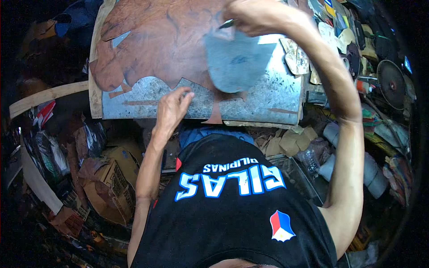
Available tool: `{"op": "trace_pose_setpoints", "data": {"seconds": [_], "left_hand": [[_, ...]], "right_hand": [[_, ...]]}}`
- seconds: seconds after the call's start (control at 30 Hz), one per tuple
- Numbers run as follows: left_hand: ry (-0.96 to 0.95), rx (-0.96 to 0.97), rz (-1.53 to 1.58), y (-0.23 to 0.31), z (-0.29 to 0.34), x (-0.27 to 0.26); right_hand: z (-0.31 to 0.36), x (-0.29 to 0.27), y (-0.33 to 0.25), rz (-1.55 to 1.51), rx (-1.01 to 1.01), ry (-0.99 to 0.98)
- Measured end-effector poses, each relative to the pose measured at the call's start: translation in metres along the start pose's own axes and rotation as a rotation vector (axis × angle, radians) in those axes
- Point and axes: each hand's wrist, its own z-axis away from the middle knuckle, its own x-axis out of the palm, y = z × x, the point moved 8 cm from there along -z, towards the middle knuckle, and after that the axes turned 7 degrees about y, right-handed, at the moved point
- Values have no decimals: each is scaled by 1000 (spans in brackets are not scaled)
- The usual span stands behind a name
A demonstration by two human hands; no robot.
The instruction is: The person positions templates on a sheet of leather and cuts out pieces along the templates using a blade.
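Observation:
My right hand (259, 18) is raised over the far side of the metal-topped table (147, 99), closed and smeared by motion. Below it a blurred grey-blue flat piece with a rounded lower edge (237, 62) hangs, apparently in its grip. A small dark pointed thing (227, 24) sticks out at its fingers; its kind is unclear. My left hand (172, 109) hovers by the near edge, fingers loosely bent, thumb apart, nothing visible in them. Beyond it spreads a large brown leather sheet (147, 49) with cut-out edges. A narrow leather strip (215, 111) reaches over the near edge.
Pale cut pieces (295, 57) lie at the table's right edge, with more scraps heaped behind. A round dark disc, perhaps a fan (391, 85), stands at the far right. A cardboard box (109, 183) sits low on the left. Grey rolls (375, 176) lie at the right.

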Motion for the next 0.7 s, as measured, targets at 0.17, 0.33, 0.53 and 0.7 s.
{"op": "trace_pose_setpoints", "data": {"seconds": [0.17,0.33,0.53,0.7], "left_hand": [[140,355,-271,5,-37,-5],[6,351,-410,-15,-61,31],[-26,439,-432,-5,-61,47],[-47,459,-388,1,-62,53]], "right_hand": [[18,74,15,-387,321,757],[99,196,12,-678,854,523],[130,225,-40,-811,882,452],[141,235,-44,-767,964,366]]}}
